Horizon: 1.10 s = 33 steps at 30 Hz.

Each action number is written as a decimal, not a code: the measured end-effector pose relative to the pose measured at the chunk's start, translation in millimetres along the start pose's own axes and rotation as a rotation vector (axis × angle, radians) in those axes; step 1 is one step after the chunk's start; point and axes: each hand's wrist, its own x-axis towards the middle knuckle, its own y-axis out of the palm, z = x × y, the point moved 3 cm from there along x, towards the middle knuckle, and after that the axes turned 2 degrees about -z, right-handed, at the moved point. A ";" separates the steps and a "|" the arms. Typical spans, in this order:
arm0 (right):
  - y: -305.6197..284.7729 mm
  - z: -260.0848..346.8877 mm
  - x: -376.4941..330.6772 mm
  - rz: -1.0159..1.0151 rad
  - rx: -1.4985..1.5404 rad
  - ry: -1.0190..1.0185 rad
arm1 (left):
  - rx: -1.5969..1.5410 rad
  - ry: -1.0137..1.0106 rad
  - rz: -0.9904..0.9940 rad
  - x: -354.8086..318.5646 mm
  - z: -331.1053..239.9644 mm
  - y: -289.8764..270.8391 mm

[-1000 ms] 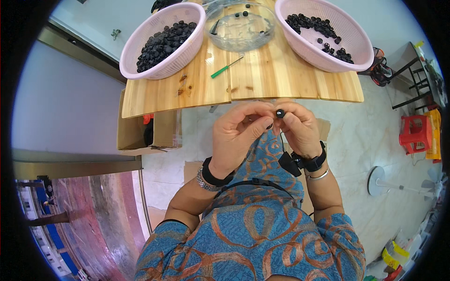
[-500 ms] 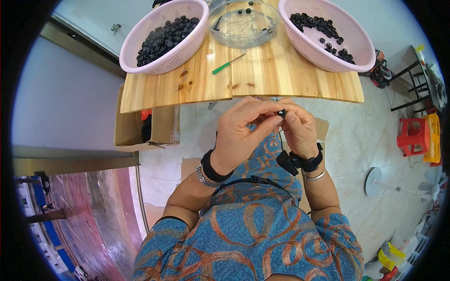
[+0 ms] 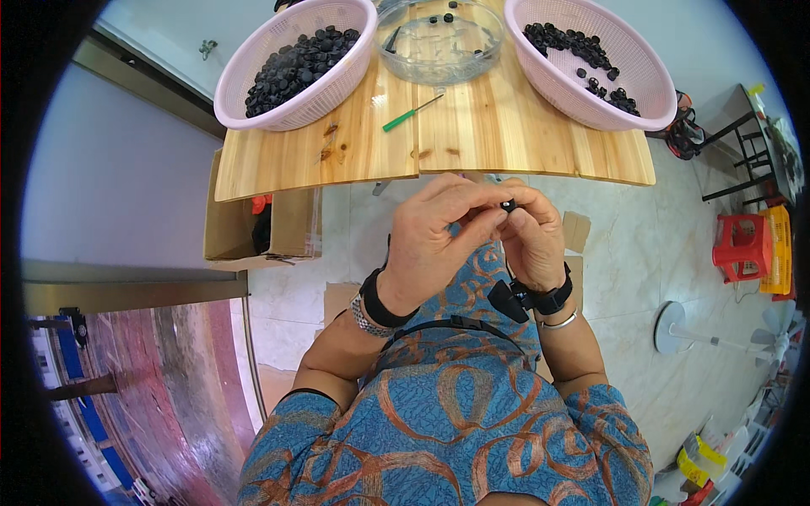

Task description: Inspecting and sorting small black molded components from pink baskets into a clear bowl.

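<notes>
Small round black cap (image 3: 509,205) sat pinched between left hand (image 3: 429,240) on its left and right hand (image 3: 537,234) on its right, both grips narrow on it, neither nearer, long axis unclear, near the bench (image 3: 498,143)

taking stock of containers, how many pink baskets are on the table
2: the left basket, holding many black parts, and the right basket, holding fewer, both on the wooden table.

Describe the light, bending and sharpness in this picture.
Head view: the front edge of the wooden table looks bowed, and black rounds off the corners; head view: pinkish ground at lower left shows bright glare; head view: the small black part between the fingers is too tiny to make out in detail.
</notes>
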 end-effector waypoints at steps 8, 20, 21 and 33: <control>-4.5 7.1 1.9 -0.070 -0.013 -0.013 | -1.024 -0.575 -0.094 -12.4 44.4 6.3; -0.7 15.5 -0.5 -0.164 -0.394 -0.021 | -1.290 -0.676 -0.161 -11.4 41.4 1.4; 1.1 17.2 -0.8 -0.149 -0.441 -0.056 | -1.338 -0.674 -0.154 -11.1 41.1 1.3; 38.9 46.4 7.7 -0.020 -1.040 -0.416 | -1.275 -0.600 -0.128 -14.6 41.1 -0.2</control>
